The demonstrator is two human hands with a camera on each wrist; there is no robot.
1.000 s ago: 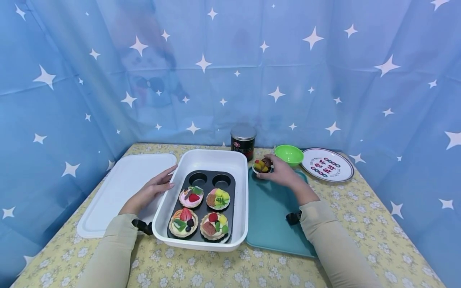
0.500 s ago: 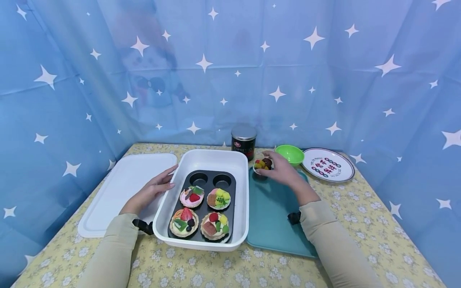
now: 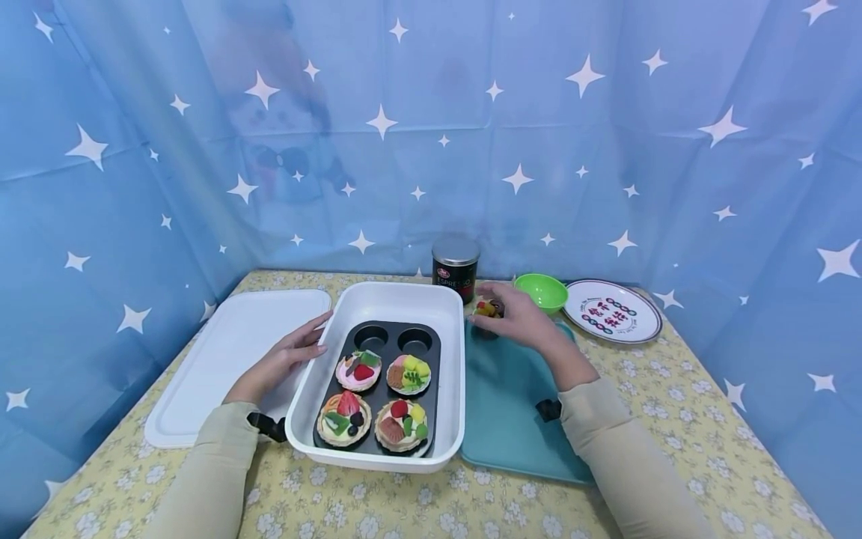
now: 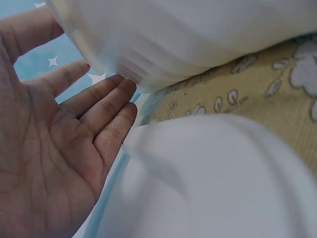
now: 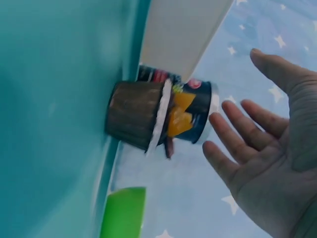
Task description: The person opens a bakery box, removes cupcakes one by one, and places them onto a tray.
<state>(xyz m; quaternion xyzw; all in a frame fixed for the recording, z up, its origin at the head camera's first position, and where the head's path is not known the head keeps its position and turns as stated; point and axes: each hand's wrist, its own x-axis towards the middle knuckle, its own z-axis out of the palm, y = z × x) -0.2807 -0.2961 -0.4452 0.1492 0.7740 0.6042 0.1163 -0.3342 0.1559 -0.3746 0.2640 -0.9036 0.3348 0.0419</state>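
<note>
My right hand (image 3: 520, 318) is just above a small fruit-topped cupcake (image 5: 136, 115). In the right wrist view its fingers are spread and apart from the cupcake. The cupcake has a brown cup and a white rim, and it stands upright on the far end of a teal tray (image 3: 512, 408). My left hand (image 3: 286, 355) has its fingertips at the left wall of a white bin (image 3: 374, 463), its fingers nearly straight. Inside the bin lies a black muffin pan (image 3: 388, 346). Several fruit tarts (image 3: 343, 419) fill its nearer cups; the two far cups are bare.
A white lid (image 3: 222, 367) lies to the left of the bin. Behind the teal tray stand an espresso tin (image 3: 455, 269), a green bowl (image 3: 542, 292) and a white plate (image 3: 629, 329) with red print. A starry blue curtain (image 3: 431, 150) borders the table.
My right hand has let go of the cupcake, which now stands on the teal tray, and its fingers lie over it. My left hand stays at the bin.
</note>
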